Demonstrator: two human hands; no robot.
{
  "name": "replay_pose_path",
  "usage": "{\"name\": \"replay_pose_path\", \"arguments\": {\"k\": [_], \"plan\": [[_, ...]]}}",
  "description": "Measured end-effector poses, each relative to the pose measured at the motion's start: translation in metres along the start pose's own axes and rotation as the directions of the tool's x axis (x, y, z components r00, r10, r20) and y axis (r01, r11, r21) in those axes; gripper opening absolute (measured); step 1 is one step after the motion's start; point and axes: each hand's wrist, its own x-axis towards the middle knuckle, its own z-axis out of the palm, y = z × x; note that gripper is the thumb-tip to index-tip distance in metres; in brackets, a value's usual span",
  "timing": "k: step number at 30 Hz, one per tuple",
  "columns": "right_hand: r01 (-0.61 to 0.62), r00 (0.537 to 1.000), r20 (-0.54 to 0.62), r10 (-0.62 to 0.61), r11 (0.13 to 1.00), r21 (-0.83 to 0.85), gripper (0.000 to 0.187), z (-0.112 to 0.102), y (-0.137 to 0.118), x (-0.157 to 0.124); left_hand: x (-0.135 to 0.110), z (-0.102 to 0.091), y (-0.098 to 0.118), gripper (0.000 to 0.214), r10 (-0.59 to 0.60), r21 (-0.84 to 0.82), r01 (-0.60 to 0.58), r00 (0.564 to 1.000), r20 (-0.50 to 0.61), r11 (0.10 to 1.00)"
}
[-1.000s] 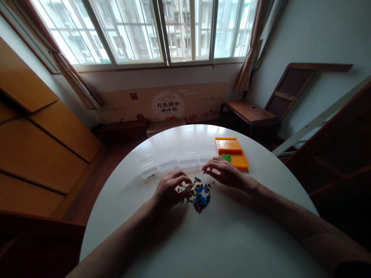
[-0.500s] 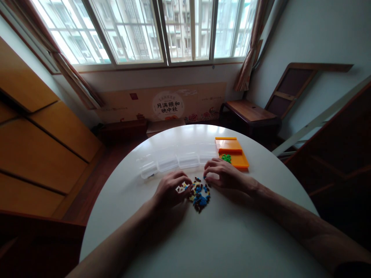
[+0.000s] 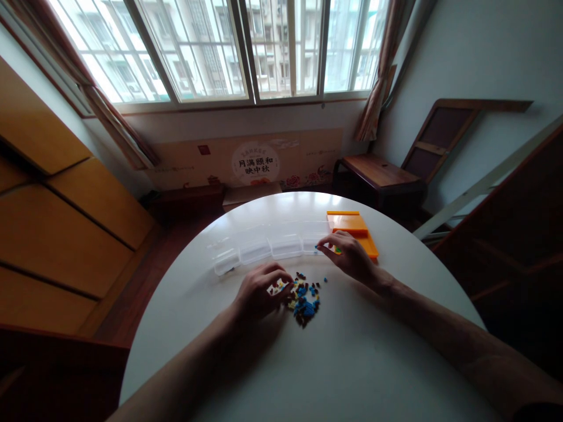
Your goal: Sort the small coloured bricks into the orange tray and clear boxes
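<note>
A small heap of tiny coloured pieces [image 3: 303, 296], blue, yellow, white and dark, lies on the round white table [image 3: 334, 363]. My left hand [image 3: 259, 290] rests at the heap's left edge with its fingers curled onto the pieces. My right hand [image 3: 349, 255] hovers over the right end of a clear plastic compartment box [image 3: 264, 249]. Its thumb and forefinger are pinched together on a tiny piece that looks blue. An orange tray [image 3: 352, 225] lies just behind that hand, which covers the tray's near part.
A single blue piece [image 3: 325, 279] lies apart to the right of the heap. Beyond the table stand a dark wooden bench [image 3: 378, 173] at the right, wooden cabinets [image 3: 57, 217] at the left, and a printed cardboard panel [image 3: 255, 158] under the window.
My right hand has left the heap's upper right edge and moved up and right to the clear box's right end, pinched shut. My left hand has stayed at the heap.
</note>
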Motion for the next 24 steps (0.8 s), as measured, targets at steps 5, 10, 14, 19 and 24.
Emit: {"name": "replay_pose_path", "arguments": {"k": [5,10,14,19,24], "plan": [[-0.128,0.991,-0.030,0.127,0.992,-0.007,0.010,0.005,0.007,-0.003,0.001,0.001,0.002,0.011,-0.028,-0.054,0.027,1.000,-0.014,0.998],[0.019,1.000,-0.009,-0.019,0.996,0.091,0.010,0.000,-0.013,0.001,0.005,-0.001,0.007,0.010,-0.074,-0.127,0.070,0.997,-0.027,0.989],[0.179,0.972,0.118,-0.205,0.963,0.200,0.006,0.000,-0.038,-0.001,0.007,-0.002,0.009,0.012,-0.101,-0.186,0.093,0.994,-0.030,0.978],[0.221,0.946,0.184,-0.267,0.946,0.236,0.012,0.007,-0.054,-0.006,0.005,0.002,0.006,0.011,-0.093,-0.198,0.084,0.995,-0.038,0.977],[0.266,0.935,0.174,-0.310,0.935,0.235,0.011,0.013,-0.058,-0.006,0.003,0.006,0.002,0.008,-0.050,-0.201,0.041,0.998,-0.038,0.979]]}}
